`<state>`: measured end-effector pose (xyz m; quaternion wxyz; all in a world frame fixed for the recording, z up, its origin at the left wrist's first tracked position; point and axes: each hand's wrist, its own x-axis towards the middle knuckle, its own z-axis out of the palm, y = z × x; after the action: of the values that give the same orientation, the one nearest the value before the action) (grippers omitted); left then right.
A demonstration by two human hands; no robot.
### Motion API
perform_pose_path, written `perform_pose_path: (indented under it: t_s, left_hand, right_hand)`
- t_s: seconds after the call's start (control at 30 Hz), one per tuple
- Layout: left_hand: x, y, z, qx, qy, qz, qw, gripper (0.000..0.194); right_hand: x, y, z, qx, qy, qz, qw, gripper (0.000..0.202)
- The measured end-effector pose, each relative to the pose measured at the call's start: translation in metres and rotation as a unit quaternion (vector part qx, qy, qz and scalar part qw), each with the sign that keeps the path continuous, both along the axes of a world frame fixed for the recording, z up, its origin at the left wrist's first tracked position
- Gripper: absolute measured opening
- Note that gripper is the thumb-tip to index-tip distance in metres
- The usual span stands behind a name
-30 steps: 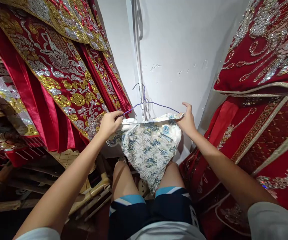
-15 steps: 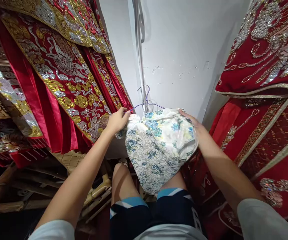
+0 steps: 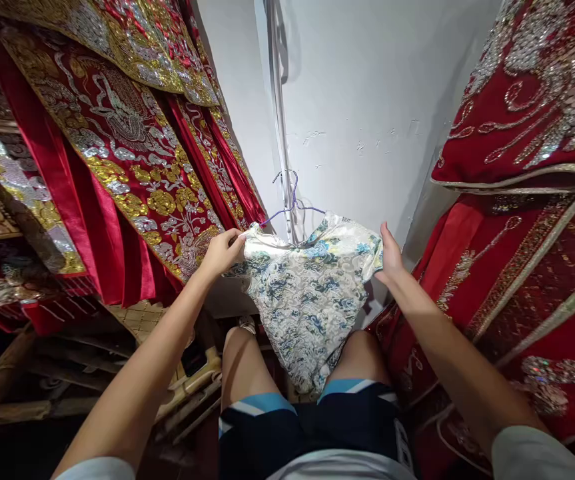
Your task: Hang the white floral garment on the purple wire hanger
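A short-sleeved floral top point(image 3: 312, 287), white with blue, green and yellow patterning, hangs from a thin purple wire hanger point(image 3: 294, 193) on a pale vertical pole. My left hand point(image 3: 224, 253) is closed on the sleeve at the left shoulder, thumb and fingers pinching the cloth. Against the edge of the right sleeve lies my right hand point(image 3: 392, 253). Its thumb points up, apart from the cloth, while its other fingers are partly hidden behind the sleeve. The top's lower part narrows and drapes down between my knees.
Red garments with gold and silver sequins point(image 3: 132, 133) hang on the left. A beaded red garment point(image 3: 522, 147) is close on the right. Behind the pole point(image 3: 278, 100) stands a white wall point(image 3: 357, 80). Bamboo furniture point(image 3: 202, 373) is at the lower left.
The top's bunched right side has dropped and spread out, so the neckline and right sleeve show. My left hand has shifted slightly left and down; my right hand's thumb has come off the cloth.
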<state>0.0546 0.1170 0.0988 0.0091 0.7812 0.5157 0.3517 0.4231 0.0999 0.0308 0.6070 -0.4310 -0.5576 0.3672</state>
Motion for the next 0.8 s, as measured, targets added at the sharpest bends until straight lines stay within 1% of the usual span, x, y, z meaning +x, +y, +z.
perform_pose_path:
  t_s: [0.03, 0.1, 0.17, 0.23, 0.33, 0.43, 0.5, 0.6, 0.67, 0.7, 0.73, 0.8]
  left_hand:
    - [0.004, -0.001, 0.001, 0.012, -0.006, -0.008, 1.0, 0.034]
    - [0.019, 0.0, 0.009, 0.042, -0.011, -0.028, 0.999, 0.031]
    - [0.039, 0.004, 0.02, 0.077, -0.008, -0.05, 0.996, 0.031]
    - [0.058, 0.01, 0.032, 0.107, -0.002, -0.063, 0.992, 0.031]
    - [0.079, 0.018, 0.044, 0.119, 0.031, -0.061, 0.991, 0.025]
    - [0.09, 0.027, 0.048, 0.12, 0.054, -0.031, 0.991, 0.019]
    - [0.094, 0.033, 0.05, 0.137, 0.049, -0.014, 0.989, 0.017]
    - [0.097, 0.039, 0.054, 0.169, 0.034, -0.012, 0.985, 0.013]
    - [0.096, 0.039, 0.053, 0.189, 0.036, -0.03, 0.981, 0.012]
    - [0.095, 0.037, 0.05, 0.202, 0.039, -0.042, 0.978, 0.016]
    - [0.093, 0.035, 0.045, 0.218, 0.04, -0.055, 0.974, 0.024]
    - [0.09, 0.03, 0.031, 0.252, 0.035, -0.081, 0.964, 0.038]
  right_hand:
    - [0.003, 0.005, 0.007, -0.028, 0.076, 0.035, 0.996, 0.045]
    - [0.009, 0.014, 0.022, -0.066, 0.196, 0.088, 0.975, 0.043]
    - [0.013, 0.018, 0.035, -0.056, 0.237, 0.088, 0.966, 0.045]
    - [0.016, 0.014, 0.041, -0.022, 0.255, 0.069, 0.964, 0.049]
    - [0.016, 0.001, 0.037, -0.001, 0.252, 0.067, 0.965, 0.053]
    - [0.01, -0.006, 0.031, -0.004, 0.253, 0.092, 0.963, 0.053]
    - [0.006, -0.006, 0.033, 0.005, 0.265, 0.098, 0.959, 0.05]
    - [0.0, -0.013, 0.04, 0.007, 0.285, 0.094, 0.954, 0.048]
    - [-0.004, -0.031, 0.038, -0.002, 0.286, 0.106, 0.952, 0.051]
    - [-0.007, -0.045, 0.034, -0.008, 0.282, 0.121, 0.952, 0.054]
    - [-0.01, -0.06, 0.029, -0.012, 0.274, 0.145, 0.951, 0.058]
    - [-0.018, -0.092, 0.013, -0.036, 0.259, 0.223, 0.939, 0.066]
